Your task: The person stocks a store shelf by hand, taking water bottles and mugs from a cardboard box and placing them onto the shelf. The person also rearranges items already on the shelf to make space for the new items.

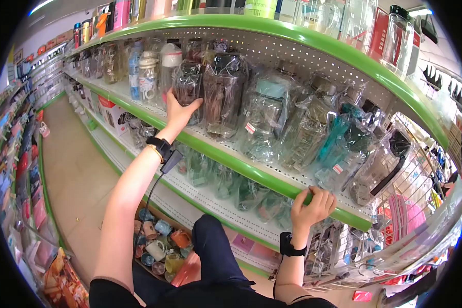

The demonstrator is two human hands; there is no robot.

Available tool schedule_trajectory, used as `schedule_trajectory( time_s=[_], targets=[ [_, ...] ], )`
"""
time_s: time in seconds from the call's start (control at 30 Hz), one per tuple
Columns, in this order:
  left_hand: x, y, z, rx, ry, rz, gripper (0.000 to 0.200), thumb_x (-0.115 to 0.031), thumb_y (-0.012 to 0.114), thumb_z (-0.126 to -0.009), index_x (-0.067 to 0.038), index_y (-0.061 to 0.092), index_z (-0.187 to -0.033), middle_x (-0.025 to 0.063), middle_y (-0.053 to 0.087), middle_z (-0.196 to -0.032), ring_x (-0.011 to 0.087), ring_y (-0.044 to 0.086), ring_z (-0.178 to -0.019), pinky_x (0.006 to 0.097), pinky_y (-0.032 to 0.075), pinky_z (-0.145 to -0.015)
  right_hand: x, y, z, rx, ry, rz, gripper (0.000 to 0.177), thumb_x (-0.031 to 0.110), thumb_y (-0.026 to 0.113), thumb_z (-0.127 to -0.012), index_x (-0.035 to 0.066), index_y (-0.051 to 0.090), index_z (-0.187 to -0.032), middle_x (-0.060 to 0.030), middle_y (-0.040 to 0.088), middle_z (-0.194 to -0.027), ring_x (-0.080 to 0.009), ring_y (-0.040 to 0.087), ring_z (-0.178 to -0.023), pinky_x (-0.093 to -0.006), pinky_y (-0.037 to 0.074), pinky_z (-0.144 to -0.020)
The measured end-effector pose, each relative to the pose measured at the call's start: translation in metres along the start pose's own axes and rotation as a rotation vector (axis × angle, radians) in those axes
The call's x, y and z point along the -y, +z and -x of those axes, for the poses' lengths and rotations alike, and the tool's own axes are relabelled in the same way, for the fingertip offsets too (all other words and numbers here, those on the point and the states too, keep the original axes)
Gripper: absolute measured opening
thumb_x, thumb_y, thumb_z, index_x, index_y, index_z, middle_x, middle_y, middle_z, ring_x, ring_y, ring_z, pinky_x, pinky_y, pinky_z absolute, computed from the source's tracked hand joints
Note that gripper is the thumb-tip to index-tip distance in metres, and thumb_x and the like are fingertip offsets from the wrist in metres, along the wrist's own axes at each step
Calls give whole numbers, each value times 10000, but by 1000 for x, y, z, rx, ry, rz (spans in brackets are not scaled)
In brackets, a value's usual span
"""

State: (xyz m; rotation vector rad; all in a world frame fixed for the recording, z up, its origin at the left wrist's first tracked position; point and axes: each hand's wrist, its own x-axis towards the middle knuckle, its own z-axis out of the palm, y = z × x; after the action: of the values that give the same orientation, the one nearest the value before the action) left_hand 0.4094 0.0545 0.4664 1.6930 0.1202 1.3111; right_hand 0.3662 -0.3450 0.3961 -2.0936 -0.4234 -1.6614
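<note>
My left hand point(181, 111) is wrapped round the lower part of a small dark water bottle point(189, 82) in clear plastic on the middle shelf. Right of it stands a larger brown bottle point(224, 95), also wrapped. A clear bottle with a pink-and-white lid point(170, 60) is just to the left. My right hand point(313, 206) has its fingers curled over the green shelf edge point(251, 174) near the shelf's right end. Above that hand are a wrapped teal bottle point(335, 134) and a clear bottle with a black handle point(382, 169).
More wrapped bottles point(246, 192) fill the shelf below. The upper shelf's green edge point(292, 31) overhangs the row. A box of mugs point(156, 250) sits on the floor by my legs. A wire rack point(400, 179) is at the right; an aisle point(69, 154) runs left.
</note>
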Motion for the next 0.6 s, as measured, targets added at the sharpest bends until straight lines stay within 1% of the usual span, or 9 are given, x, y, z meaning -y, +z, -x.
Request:
schedule_trajectory(
  time_s=[0.03,0.07,0.13,0.17,0.27,0.33,0.4,0.5,0.6],
  targets=[
    [4,-1,3,-28,62,-127,878,-306,825,-661,95,331,-1265,233,466,-1212,316,487,-1124,388,392,-971,1,2,0,1,3,-2,92,102,604,-725,78,577,-810,-65,516,-734,-267,518,-752,-436,364,-930],
    [8,-2,7,-28,60,-131,878,-306,825,-661,95,331,-1265,233,466,-1212,316,487,-1124,388,392,-971,1,3,0,-18,10,11,93,104,602,-723,77,577,-808,-64,518,-732,-266,518,-753,-438,365,-930],
    [10,-7,17,-25,217,-463,919,-341,807,-678,110,299,-1297,275,452,-1215,379,467,-1141,415,374,-992,2,4,1,-33,15,18,94,105,599,-720,76,577,-806,-62,519,-729,-265,518,-754,-439,366,-930],
    [11,-9,24,-16,255,-537,940,-351,794,-688,118,273,-1316,310,434,-1229,423,437,-1165,440,354,-1004,3,4,0,-38,12,37,92,109,597,-719,75,578,-802,-62,522,-731,-266,518,-754,-439,368,-929],
    [12,-11,29,-11,277,-580,945,-347,774,-709,125,244,-1334,323,417,-1253,437,426,-1180,450,357,-996,3,7,-1,-54,27,60,88,122,594,-720,75,574,-792,-62,527,-731,-270,515,-737,-440,373,-922],
    [13,-9,31,16,302,-564,940,-344,755,-729,131,226,-1344,332,417,-1260,451,431,-1177,458,363,-990,2,3,1,-25,14,48,82,116,596,-721,75,569,-788,-63,522,-726,-274,511,-729,-440,373,-918],
    [16,-7,32,-31,242,-616,933,-339,750,-734,130,227,-1348,334,430,-1250,455,441,-1168,460,366,-987,1,5,1,-39,20,64,81,111,599,-722,76,567,-788,-61,507,-712,-272,510,-721,-440,377,-909],
    [20,-7,32,-33,262,-632,923,-348,738,-743,127,230,-1350,339,438,-1241,463,448,-1152,464,365,-983,1,7,1,-65,1,55,79,107,596,-728,75,567,-795,-57,491,-701,-270,509,-719,-438,380,-905],
    [18,-7,33,-58,274,-649,924,-361,731,-743,129,233,-1348,335,462,-1215,459,464,-1131,460,371,-974,2,7,1,-60,9,59,73,108,590,-737,74,567,-797,-62,506,-715,-275,507,-718,-441,377,-909]
  ],
)
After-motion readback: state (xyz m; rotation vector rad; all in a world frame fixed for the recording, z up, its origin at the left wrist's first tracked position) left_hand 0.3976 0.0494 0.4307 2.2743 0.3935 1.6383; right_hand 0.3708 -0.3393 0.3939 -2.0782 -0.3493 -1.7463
